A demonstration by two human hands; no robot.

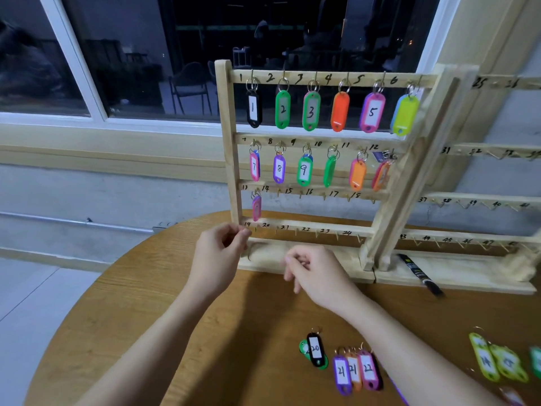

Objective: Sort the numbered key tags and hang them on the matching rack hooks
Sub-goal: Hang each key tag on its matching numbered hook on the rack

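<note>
The wooden key rack (231,142) stands on the round table, its hooks numbered 1 to 24. Coloured tags hang on hooks 1 to 12, and a pink tag (256,208) hangs on hook 13. The hooks after it in that row and the whole bottom row (307,230) are bare. My left hand (219,250) curls its fingers round the foot of the rack's left post, beside number 19. My right hand (313,272) hovers over the rack's base, fingers loosely curled, with nothing seen in it. Loose tags lie near me: a black 20 (315,348), a purple 21 (341,372), a pink 22 (368,369).
A second rack (480,200), numbered from 25 up, stands to the right with bare hooks. A black marker (421,273) lies on its base. Yellow-green tags (497,361) lie at the table's right. The table's left edge (96,288) curves close by, and a window is behind.
</note>
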